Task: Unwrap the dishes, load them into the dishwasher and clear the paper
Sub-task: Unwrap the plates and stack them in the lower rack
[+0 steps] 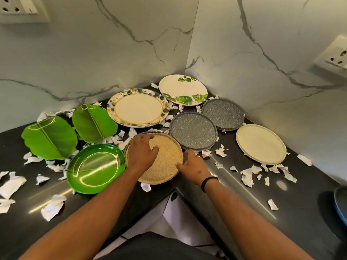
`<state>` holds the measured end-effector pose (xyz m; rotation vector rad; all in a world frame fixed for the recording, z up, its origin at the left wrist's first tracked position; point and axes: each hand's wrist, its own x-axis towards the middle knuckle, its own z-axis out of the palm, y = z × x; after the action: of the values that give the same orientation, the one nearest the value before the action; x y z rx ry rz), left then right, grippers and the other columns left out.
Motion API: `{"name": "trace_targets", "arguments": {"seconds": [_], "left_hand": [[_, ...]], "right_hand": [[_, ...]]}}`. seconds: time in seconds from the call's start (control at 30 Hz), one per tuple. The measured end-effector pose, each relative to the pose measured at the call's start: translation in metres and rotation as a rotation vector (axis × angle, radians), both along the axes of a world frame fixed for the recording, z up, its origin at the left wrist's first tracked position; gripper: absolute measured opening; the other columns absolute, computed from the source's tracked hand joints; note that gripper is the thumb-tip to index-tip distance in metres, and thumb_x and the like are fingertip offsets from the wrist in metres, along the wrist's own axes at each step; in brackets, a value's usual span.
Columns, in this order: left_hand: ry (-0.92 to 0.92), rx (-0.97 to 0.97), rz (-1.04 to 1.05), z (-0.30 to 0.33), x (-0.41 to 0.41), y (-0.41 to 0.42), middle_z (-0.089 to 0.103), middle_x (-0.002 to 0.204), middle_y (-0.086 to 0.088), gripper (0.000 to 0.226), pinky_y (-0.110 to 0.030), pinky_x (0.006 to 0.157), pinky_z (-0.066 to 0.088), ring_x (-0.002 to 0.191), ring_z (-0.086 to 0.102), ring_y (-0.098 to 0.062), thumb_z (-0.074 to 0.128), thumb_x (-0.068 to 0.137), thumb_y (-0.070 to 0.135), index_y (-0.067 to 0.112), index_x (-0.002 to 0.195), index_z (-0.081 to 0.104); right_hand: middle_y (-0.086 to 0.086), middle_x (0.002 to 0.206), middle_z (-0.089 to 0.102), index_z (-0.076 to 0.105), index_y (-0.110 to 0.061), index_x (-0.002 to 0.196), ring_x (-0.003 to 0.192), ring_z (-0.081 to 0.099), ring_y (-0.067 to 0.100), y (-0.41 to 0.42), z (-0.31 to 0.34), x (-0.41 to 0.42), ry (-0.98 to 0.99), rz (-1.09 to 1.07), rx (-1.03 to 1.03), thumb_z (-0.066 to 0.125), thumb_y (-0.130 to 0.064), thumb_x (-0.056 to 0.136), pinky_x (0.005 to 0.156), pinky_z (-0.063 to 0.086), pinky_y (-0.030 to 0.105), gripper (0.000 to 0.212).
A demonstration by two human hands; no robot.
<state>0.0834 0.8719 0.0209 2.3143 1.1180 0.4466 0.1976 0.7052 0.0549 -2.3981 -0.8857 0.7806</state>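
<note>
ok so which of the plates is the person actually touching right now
The tan speckled plate at the counter's front edge. The left hand rests on it and the right hand touches its right rim. All other plates lie untouched.

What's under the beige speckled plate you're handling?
A grey speckled rim shows behind the beige speckled plate, likely another plate. White paper scrap peeks out in front. Anything beneath is covered.
</note>
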Motion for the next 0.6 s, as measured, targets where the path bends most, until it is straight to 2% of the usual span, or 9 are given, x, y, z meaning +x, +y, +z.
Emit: {"name": "trace_targets", "arguments": {"seconds": [0.1,0.2,0.33,0.43,0.5,0.6], "left_hand": [[0.140,-0.071,0.008,-0.012,0.000,0.009,0.043,0.147,-0.013,0.058,-0.048,0.110,0.034,0.136,0.039,-0.036,0.067,0.089,0.046,0.023,0.140,0.049],[0.227,-0.111,-0.022,-0.018,-0.001,0.008,0.039,0.149,-0.013,0.062,-0.050,0.109,0.035,0.137,0.037,-0.037,0.064,0.090,0.048,0.025,0.144,0.044],[0.209,-0.083,-0.031,-0.024,-0.003,0.010,0.043,0.147,-0.012,0.060,-0.049,0.107,0.036,0.134,0.039,-0.036,0.065,0.089,0.047,0.025,0.142,0.048],[0.198,-0.080,-0.019,-0.022,-0.001,0.009,0.042,0.146,-0.012,0.059,-0.048,0.108,0.034,0.133,0.038,-0.037,0.066,0.089,0.045,0.024,0.141,0.049],[0.175,-0.094,-0.017,-0.022,0.000,0.010,0.043,0.145,-0.012,0.057,-0.047,0.108,0.034,0.133,0.039,-0.037,0.065,0.090,0.044,0.024,0.140,0.050],[0.063,-0.126,-0.001,-0.023,-0.001,0.014,0.048,0.140,-0.013,0.053,-0.048,0.107,0.036,0.129,0.044,-0.036,0.068,0.089,0.043,0.023,0.136,0.054]], "right_hand": [[0.013,0.119,0.064,0.039,-0.013,0.137,0.109,0.064,0.031,0.004,-0.012,-0.001,0.140,-0.055,-0.010,0.068,-0.034,0.092,0.085,0.052,0.038,0.058],[0.011,0.117,0.064,0.046,-0.014,0.132,0.105,0.066,0.030,0.010,-0.028,0.001,0.217,-0.128,0.034,0.070,-0.032,0.088,0.089,0.058,0.047,0.053],[0.020,0.100,0.070,0.055,-0.008,0.114,0.073,0.072,0.024,0.015,-0.030,0.003,0.369,-0.281,0.108,0.066,-0.013,0.094,0.070,0.064,0.040,0.023],[0.019,0.085,0.072,0.060,-0.006,0.101,0.061,0.069,0.021,0.014,-0.029,0.006,0.431,-0.358,0.155,0.066,-0.008,0.094,0.071,0.064,0.045,0.010],[0.014,0.084,0.070,0.058,-0.007,0.096,0.065,0.070,0.021,0.017,-0.026,0.007,0.481,-0.390,0.213,0.067,-0.007,0.093,0.073,0.063,0.047,0.009],[0.015,0.107,0.065,0.054,-0.006,0.102,0.094,0.069,0.028,0.025,-0.019,0.009,0.579,-0.455,0.313,0.061,-0.004,0.097,0.074,0.063,0.050,0.009]]}}
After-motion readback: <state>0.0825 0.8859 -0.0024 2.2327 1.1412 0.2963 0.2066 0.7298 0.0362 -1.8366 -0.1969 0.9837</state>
